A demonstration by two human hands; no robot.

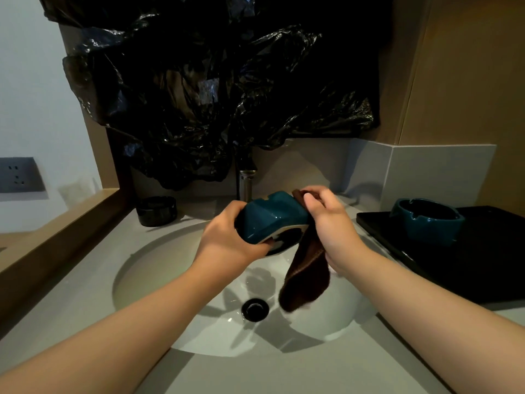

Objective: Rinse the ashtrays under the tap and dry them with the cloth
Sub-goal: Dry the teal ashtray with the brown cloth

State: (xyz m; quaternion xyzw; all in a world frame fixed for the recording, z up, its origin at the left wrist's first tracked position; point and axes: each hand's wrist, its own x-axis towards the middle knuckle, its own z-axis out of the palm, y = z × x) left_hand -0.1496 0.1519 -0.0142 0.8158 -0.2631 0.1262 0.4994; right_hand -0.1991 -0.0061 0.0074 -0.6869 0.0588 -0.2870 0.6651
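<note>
Above a white sink basin [159, 268], the left hand [227, 240] wraps its grip around a teal ashtray [272, 216] tilted on edge. The right hand [329, 220] pinches a brown cloth [306, 277] against the ashtray's side. A second teal ashtray [427, 220] rests on a black tray [483, 265] on the grey surface [284, 371].

teal ashtray [272, 216], tipped on its side over the sink [159, 265]; brown cloth [306, 275] against its right side, hanging; second teal ashtray [427, 220], upright, right; black ashtray [156, 211], upright, counter [85, 302] left.
</note>
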